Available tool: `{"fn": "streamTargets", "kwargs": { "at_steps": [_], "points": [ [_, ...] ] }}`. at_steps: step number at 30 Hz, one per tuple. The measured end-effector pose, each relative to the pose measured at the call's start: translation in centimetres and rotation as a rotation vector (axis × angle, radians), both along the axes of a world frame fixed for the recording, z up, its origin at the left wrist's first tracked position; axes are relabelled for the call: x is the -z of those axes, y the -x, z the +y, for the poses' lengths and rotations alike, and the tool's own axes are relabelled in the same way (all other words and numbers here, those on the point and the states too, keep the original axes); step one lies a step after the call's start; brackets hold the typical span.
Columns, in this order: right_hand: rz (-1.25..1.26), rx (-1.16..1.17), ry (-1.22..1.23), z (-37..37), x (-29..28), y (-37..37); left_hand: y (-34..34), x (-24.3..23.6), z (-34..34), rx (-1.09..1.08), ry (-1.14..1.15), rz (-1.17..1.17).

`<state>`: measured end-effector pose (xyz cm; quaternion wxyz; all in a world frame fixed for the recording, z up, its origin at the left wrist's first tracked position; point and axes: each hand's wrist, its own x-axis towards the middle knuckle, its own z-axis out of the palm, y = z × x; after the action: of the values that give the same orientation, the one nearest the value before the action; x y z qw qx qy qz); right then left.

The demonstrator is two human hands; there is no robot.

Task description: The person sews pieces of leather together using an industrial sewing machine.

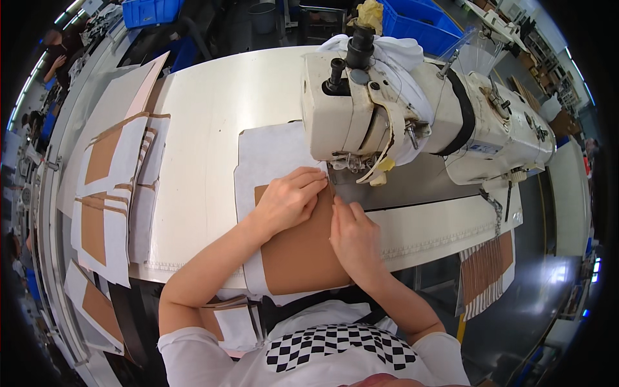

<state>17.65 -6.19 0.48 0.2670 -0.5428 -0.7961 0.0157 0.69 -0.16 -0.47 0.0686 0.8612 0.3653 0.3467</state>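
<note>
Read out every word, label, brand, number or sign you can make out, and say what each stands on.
Cream metal sewing machine: small blue-and-white label, too small and blurred to read.
Smooth white tabletop: dark ruler scale along the front edge; figures too small to read.
Flat brown-and-white panel under the hands: no text visible.
Nothing here can be quoted reliably.

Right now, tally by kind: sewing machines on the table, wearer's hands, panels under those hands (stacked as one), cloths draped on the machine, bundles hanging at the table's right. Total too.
Sewing machine: 1
Hands: 2 (left hand, right hand)
Brown-and-white panel: 1
White cloth: 1
Hanging bundle: 1
Total: 6
</note>
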Motion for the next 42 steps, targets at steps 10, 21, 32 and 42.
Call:
{"fn": "streamTargets", "kwargs": {
  "at_steps": [10,21,32,42],
  "points": [
    [0.016,0.04,0.024,0.1,0.4,0.7,0.0,-0.1,0.0,-0.045,-0.062,0.07],
    [-0.051,0.026,-0.001,0.7,0.5,0.7,0.0,-0.3,0.4,-0.036,-0.033,0.052],
    [-0.117,0.012,-0.036,1.3,0.4,0.9,0.6,0.1,0.8,-0.023,-0.042,0.085],
    [-0.082,0.021,-0.004,1.0,0.6,0.8,0.4,-0.7,1.0,-0.039,-0.016,0.024]
  ]
}}
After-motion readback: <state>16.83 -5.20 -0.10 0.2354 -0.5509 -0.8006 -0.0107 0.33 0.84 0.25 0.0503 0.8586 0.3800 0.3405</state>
